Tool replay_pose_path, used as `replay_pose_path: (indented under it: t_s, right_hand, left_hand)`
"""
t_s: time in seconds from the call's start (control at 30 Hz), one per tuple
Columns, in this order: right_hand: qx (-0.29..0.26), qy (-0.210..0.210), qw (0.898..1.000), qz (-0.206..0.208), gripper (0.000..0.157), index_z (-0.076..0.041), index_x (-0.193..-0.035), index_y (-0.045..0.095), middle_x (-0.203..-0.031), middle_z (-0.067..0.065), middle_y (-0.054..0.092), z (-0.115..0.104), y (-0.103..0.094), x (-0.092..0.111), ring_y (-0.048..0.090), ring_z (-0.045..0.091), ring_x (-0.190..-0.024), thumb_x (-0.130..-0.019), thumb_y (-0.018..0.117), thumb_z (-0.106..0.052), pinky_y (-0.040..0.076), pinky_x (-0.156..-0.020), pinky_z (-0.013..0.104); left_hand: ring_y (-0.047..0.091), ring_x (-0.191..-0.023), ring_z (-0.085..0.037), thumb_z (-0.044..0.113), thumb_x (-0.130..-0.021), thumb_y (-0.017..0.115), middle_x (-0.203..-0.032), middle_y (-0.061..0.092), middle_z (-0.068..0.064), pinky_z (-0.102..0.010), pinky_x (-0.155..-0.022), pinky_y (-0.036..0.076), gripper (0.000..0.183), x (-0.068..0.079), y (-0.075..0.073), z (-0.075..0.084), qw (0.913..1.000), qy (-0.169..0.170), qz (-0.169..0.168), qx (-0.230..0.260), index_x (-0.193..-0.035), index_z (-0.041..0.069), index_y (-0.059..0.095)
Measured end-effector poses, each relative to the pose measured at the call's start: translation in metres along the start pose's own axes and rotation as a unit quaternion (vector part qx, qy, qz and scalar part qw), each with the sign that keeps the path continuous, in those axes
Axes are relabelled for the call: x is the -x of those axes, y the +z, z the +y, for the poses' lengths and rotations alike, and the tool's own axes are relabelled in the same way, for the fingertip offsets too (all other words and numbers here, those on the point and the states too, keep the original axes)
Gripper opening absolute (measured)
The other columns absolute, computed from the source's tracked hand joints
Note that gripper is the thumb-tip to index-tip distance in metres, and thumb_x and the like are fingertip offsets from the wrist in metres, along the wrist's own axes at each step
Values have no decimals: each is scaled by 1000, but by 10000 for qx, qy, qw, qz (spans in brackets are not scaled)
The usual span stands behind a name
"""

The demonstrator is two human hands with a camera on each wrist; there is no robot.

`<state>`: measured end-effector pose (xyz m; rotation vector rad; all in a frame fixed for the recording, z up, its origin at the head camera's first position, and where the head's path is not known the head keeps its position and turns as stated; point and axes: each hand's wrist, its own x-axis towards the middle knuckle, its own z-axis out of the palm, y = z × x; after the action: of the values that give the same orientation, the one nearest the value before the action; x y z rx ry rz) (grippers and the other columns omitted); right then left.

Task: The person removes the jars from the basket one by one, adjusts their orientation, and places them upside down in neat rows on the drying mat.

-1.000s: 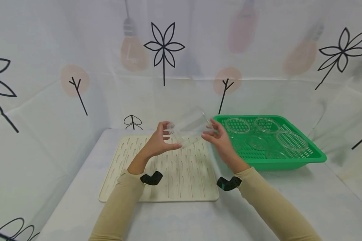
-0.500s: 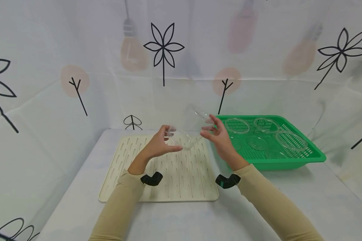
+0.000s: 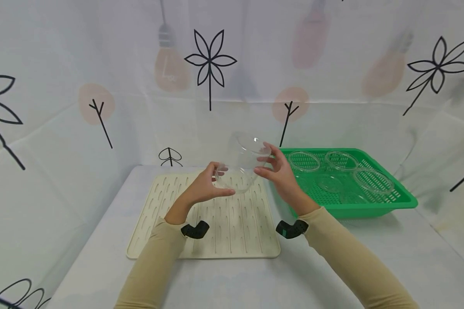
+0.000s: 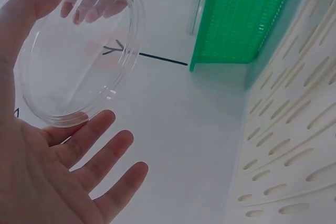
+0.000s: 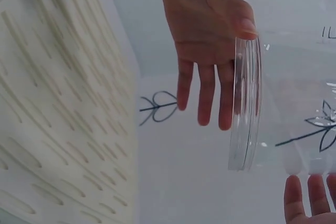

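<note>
A clear, see-through cylindrical cup (image 3: 240,163) is held tilted in the air above a cream mat (image 3: 224,223). The left hand (image 3: 203,184) grips the lower end, which carries a thick ringed edge, seen from the side in the right wrist view (image 5: 245,108). Its thumb lies on one side of that edge, and the last fingers stretch out away from the cup. On the upper right, the right hand (image 3: 280,176) holds the cup's wall near the other rim. In the left wrist view, the right hand's fingers show through the cup (image 4: 79,77).
To the right, a green plastic basket (image 3: 355,211) contains 3 similar clear cups (image 3: 373,180), rims up. The mat has rows of raised oval ridges and lies on a pale tabletop (image 3: 232,283). A patterned cloth (image 3: 239,77) forms the backdrop.
The cup has turned from lying nearly sideways to more upright, its upper rim swinging up and left. The right hand has shifted slightly left and up with it; the left hand has barely moved.
</note>
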<state>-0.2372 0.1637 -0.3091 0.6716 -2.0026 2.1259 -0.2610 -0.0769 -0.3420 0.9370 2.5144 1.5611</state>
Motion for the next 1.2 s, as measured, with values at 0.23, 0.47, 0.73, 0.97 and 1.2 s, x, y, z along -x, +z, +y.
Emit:
replay_pose_path:
  t_s: [0.23,0.47,0.73,0.97,1.2]
  right_hand:
    - [27,-102,9998,-185,79,-6,-143,28,-126,9,41,-3,0,-1,46,22,-108,-78,74,-8,48,-84,28]
    - [202,20,9991,-363,87,-7,-144,23,-131,17,36,-6,2,-2,45,24,-110,-77,77,-15,47,-86,29]
    - [493,123,9972,-550,91,-11,-146,18,-133,13,37,-6,3,-5,45,27,-115,-77,77,-15,46,-89,34]
    - [636,93,9963,-566,92,-14,-146,19,-131,12,37,-7,4,-7,45,28,-116,-76,78,-13,47,-88,33]
    - [704,-11,9961,-531,90,-11,-145,22,-129,17,38,-9,4,-9,46,30,-114,-75,79,-14,48,-87,31]
  left_hand:
    - [43,-122,-24,32,-75,77,-134,45,-4,-43,-100,35,75,-1,1,-2,10000,-42,-60,-24,-132,7,36]
    - [40,-125,-26,33,-77,76,-137,44,-4,-43,-101,34,75,-1,1,-3,9996,-169,-241,-5,-134,7,35]
    - [40,-125,-23,35,-78,74,-138,44,-2,-40,-101,35,75,0,1,-1,9994,-236,-261,-70,-136,9,36]
    - [39,-125,-23,37,-78,74,-139,43,-3,-40,-102,34,77,2,1,0,9993,-258,-228,-135,-138,7,36]
    - [38,-126,-22,40,-78,74,-140,41,-5,-42,-103,32,82,4,2,2,9986,-320,-169,-378,-142,9,33]
